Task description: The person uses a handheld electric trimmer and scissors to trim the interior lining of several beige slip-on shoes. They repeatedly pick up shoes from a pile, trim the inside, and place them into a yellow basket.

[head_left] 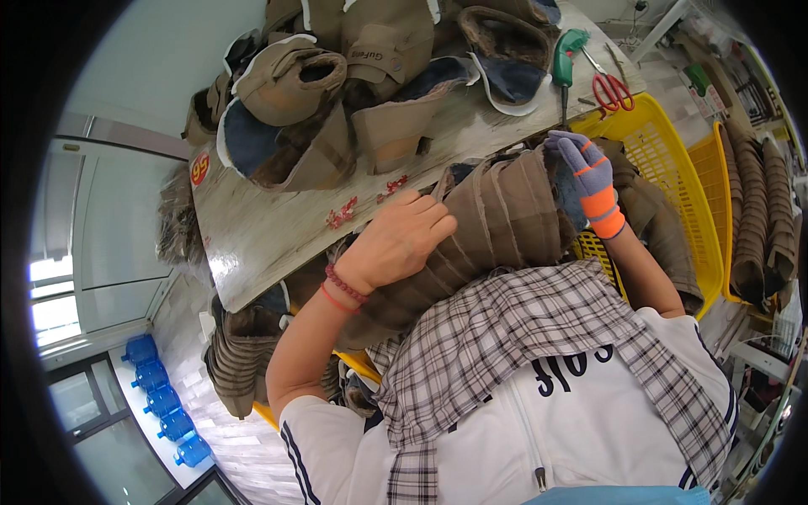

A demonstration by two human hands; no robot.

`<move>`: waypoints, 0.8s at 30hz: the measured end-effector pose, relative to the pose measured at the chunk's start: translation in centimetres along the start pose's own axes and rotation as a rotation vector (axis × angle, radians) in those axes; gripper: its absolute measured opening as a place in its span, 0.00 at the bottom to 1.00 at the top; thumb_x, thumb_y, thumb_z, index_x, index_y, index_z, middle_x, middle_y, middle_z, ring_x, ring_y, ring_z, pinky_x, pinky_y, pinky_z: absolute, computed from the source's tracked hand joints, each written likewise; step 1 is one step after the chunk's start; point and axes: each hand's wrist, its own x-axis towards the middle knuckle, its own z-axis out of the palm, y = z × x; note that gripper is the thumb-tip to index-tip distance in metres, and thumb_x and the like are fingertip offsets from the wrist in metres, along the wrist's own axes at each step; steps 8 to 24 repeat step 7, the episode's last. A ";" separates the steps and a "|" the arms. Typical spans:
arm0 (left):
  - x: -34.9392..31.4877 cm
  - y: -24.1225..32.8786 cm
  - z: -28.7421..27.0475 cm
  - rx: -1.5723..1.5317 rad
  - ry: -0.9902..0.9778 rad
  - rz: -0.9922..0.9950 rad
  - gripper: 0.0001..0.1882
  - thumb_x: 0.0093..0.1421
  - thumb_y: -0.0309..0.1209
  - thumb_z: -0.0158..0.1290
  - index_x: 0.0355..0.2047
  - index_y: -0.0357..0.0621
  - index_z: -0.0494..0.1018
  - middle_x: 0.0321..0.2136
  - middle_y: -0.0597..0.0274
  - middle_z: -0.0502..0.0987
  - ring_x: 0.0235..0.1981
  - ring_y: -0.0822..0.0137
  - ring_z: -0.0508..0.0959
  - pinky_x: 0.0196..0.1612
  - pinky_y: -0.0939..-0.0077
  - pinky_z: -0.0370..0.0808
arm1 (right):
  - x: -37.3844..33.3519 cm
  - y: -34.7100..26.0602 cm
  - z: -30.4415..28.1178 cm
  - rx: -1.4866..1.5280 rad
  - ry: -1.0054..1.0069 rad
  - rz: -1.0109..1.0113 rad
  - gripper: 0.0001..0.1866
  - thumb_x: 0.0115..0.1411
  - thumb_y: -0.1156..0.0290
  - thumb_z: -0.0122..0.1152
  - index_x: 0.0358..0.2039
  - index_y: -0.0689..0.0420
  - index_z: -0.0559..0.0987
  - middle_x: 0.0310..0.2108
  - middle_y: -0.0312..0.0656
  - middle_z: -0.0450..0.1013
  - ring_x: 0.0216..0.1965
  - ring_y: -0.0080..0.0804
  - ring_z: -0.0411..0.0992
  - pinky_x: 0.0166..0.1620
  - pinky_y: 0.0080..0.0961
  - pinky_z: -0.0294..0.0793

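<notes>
A long row of brown fabric boot uppers (497,210), nested one inside another, lies across my lap against the table edge. My left hand (404,240), bare with a beaded bracelet, rests on the row's upper side with fingers curled in on the fabric; the fingertips are partly hidden. At the row's right end my right hand (592,181), in a grey and orange glove, grips the rim of the end upper, where dark blue lining (568,195) shows. More fur-lined boot uppers (324,126) are heaped on the table (278,227).
A green-handled tool with a thin shaft (566,63) and red-handled scissors (612,91) lie at the table's far right. Small red bits (341,214) are scattered near its edge. Yellow baskets (686,185) stand right, another nested stack (240,362) lower left, blue water jugs (160,400) beyond.
</notes>
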 end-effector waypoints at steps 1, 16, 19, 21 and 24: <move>0.8 0.7 -0.3 0.020 0.013 -0.013 0.22 0.45 0.22 0.49 0.44 0.44 0.69 0.31 0.61 0.70 0.31 0.64 0.68 0.39 0.74 0.63 | 0.1 0.0 0.0 0.023 -0.001 0.010 0.10 0.62 0.74 0.50 0.42 0.65 0.74 0.38 0.41 0.74 0.40 0.23 0.71 0.46 0.17 0.69; 1.6 2.3 0.3 0.084 0.024 -0.112 0.34 0.48 0.24 0.50 0.58 0.54 0.60 0.28 0.61 0.66 0.33 0.65 0.68 0.38 0.69 0.63 | 2.0 -0.3 2.9 -0.039 -0.090 0.080 0.10 0.61 0.74 0.51 0.41 0.65 0.75 0.37 0.41 0.74 0.40 0.23 0.71 0.45 0.17 0.69; 1.6 2.3 0.3 0.084 0.024 -0.112 0.34 0.48 0.24 0.50 0.58 0.54 0.60 0.28 0.61 0.66 0.33 0.65 0.68 0.38 0.69 0.63 | 2.0 -0.3 2.9 -0.039 -0.090 0.080 0.10 0.61 0.74 0.51 0.41 0.65 0.75 0.37 0.41 0.74 0.40 0.23 0.71 0.45 0.17 0.69; 1.6 2.3 0.3 0.084 0.024 -0.112 0.34 0.48 0.24 0.50 0.58 0.54 0.60 0.28 0.61 0.66 0.33 0.65 0.68 0.38 0.69 0.63 | 2.0 -0.3 2.9 -0.039 -0.090 0.080 0.10 0.61 0.74 0.51 0.41 0.65 0.75 0.37 0.41 0.74 0.40 0.23 0.71 0.45 0.17 0.69; 1.6 2.3 0.3 0.084 0.024 -0.112 0.34 0.48 0.24 0.50 0.58 0.54 0.60 0.28 0.61 0.66 0.33 0.65 0.68 0.38 0.69 0.63 | 2.0 -0.3 2.9 -0.039 -0.090 0.080 0.10 0.61 0.74 0.51 0.41 0.65 0.75 0.37 0.41 0.74 0.40 0.23 0.71 0.45 0.17 0.69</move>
